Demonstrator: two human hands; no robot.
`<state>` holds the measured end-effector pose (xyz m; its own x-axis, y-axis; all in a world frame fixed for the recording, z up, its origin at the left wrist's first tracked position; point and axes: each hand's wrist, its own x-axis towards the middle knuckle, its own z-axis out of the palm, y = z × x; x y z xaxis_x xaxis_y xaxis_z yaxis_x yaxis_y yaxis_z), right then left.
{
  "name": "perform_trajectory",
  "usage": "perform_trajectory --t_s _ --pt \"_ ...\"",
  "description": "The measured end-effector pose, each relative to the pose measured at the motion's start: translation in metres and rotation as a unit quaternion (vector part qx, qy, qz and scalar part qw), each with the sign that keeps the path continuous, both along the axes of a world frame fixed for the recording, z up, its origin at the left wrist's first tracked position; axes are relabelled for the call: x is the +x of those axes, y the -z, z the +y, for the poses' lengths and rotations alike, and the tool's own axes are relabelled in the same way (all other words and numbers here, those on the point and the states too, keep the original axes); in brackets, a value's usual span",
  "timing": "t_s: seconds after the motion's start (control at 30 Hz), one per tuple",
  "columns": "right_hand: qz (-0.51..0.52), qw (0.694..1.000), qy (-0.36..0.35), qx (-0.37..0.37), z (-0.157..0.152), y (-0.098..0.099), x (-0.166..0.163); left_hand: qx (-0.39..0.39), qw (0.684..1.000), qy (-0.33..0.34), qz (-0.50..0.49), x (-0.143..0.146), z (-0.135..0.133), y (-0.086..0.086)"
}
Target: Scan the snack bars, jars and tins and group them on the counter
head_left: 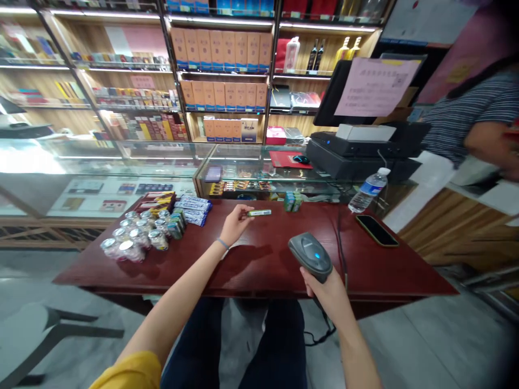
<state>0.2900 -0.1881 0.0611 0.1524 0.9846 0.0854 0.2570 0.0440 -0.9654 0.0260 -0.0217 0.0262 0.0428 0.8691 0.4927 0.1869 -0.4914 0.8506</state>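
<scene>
Between the thumb and fingers of my left hand [235, 222] is a slim green-and-white pack [260, 213], held by its left end just over the dark red table [259, 259]. My right hand [326, 286] is wrapped round the handle of a grey barcode scanner [311, 255], with a blue light glowing on its top. The scanner's head points up and left, toward the pack, and a black cord hangs below. A few small green boxes [292, 201] stand near the table's back edge, to the right of the pack.
Several lidded jars [132, 251], green boxes [176, 224] and blue-white packets [192, 208] sit at left. At right are a water bottle [368, 190] and a phone [377, 230]. A glass counter [243, 170] and monitor [336, 97] stand behind. Another person [466, 119] is at right.
</scene>
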Motion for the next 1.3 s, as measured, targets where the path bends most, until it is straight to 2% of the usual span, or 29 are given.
perform_trajectory --t_s 0.1,0.2,0.37,0.57,0.73,0.9,1.0,1.1,1.3 --pt "-0.012 0.999 -0.031 -0.001 -0.005 -0.002 -0.027 -0.015 0.999 0.007 -0.041 -0.045 -0.023 0.004" --pt "-0.027 0.997 -0.074 0.015 -0.011 -0.002 -0.053 -0.018 0.999 -0.02 -0.047 -0.087 -0.047 0.01" --pt "-0.051 0.989 -0.138 0.027 -0.017 0.001 -0.087 -0.022 0.997 -0.071 -0.034 -0.135 -0.08 0.023" --pt "-0.071 0.98 -0.185 0.024 -0.022 0.007 -0.11 -0.019 0.996 -0.086 -0.026 -0.158 -0.101 0.032" --pt "-0.083 0.972 -0.219 0.033 -0.023 0.009 -0.117 -0.005 0.99 -0.135 0.042 -0.167 -0.106 0.032" --pt "-0.09 0.975 -0.204 0.016 -0.025 0.01 -0.118 -0.017 0.994 -0.104 -0.016 -0.167 -0.112 0.03" --pt "-0.087 0.976 -0.197 0.019 -0.026 0.01 -0.116 -0.023 0.993 -0.112 0.015 -0.17 -0.123 0.022" --pt "-0.089 0.977 -0.193 0.011 -0.026 0.01 -0.112 -0.011 0.982 -0.15 0.111 -0.186 -0.138 0.003" --pt "-0.09 0.979 -0.185 0.01 -0.023 0.013 -0.107 0.036 0.923 -0.202 0.326 -0.23 -0.151 -0.045"
